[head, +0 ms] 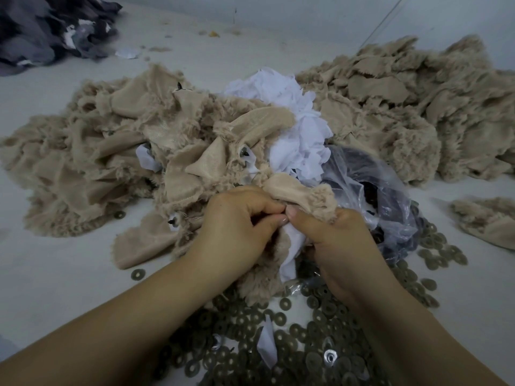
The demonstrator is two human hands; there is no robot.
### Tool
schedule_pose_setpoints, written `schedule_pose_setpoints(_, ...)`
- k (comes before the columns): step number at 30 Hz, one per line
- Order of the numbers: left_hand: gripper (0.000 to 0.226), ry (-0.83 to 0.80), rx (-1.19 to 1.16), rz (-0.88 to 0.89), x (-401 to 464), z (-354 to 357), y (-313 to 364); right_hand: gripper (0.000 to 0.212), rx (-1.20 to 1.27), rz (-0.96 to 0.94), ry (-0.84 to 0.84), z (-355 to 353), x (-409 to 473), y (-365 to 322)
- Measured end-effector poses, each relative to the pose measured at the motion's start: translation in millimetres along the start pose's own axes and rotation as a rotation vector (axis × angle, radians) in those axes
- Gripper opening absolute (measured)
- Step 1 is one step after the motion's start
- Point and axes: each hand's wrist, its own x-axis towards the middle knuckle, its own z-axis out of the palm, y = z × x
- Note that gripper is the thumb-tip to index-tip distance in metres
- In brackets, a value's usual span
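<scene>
Head view, looking down at 2 bare hands meeting at the centre of the frame over a pale tabletop (55,274). The left hand (239,218) and right hand (334,238) have thumbs tip to tip and fingers (274,218) curled. Together they pinch a small beige fur piece (303,197) with a white patch (292,240) tucked beneath it.

Behind the hands a heap of beige fur cuttings (111,151) fills the left of the frame, and another heap (404,107) the upper right. Loose white cuttings (295,129) lie between the 2. A clear plastic bag (370,196) of dark parts sits just right of the hands. Ring-shaped washers (306,344) are scattered across the lower centre. Dark grey cloth (41,29) lies at the upper left.

The step looks like joining patch to fur backing. To do it well, it would help to keep both pinches close together, hold the patch flat against the smooth side, and push stray pile away from the join.
</scene>
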Motion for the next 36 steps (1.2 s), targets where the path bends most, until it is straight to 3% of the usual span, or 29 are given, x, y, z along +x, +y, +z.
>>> schedule_pose_setpoints(4, 0.005, -0.105, -0.055, -0.099, 7.1, -1.9, -0.2, 0.008, -0.038, -0.031, -0.011, -0.1, -0.4, -1.0)
schedule_pose_setpoints(12, 0.002, -0.102, 0.006, 0.015, 5.9, 1.1, -1.4, 0.020, -0.077, -0.097, -0.015, -1.2, 0.4, 0.7)
schedule_pose_setpoints(22, 0.004, -0.122, 0.003, 0.028, 5.6, -0.4, -2.2, 0.026, -0.071, -0.122, -0.052, -1.4, -0.3, 2.5)
schedule_pose_setpoints(26, 0.010, -0.152, 0.002, -0.006, 11.1, -5.1, -0.6, 0.012, 0.022, -0.039, -0.038, 0.0, 2.6, 1.6)
schedule_pose_setpoints(31, 0.013, -0.045, -0.027, -0.159, 5.3, -15.6, -5.8, 0.022, 0.038, 0.066, 0.038, -6.3, 11.6, -4.0)
schedule_pose_setpoints(34, 0.008, -0.155, 0.172, -0.149, 1.2, -22.1, -8.9, 0.019, 0.020, 0.110, 0.115, -10.9, 16.2, -3.9)
schedule_pose_setpoints(36, 0.005, -0.266, 0.225, -0.173, -0.8, -23.3, -10.5, 0.032, 0.024, 0.159, 0.133, -10.3, 16.0, -5.2)
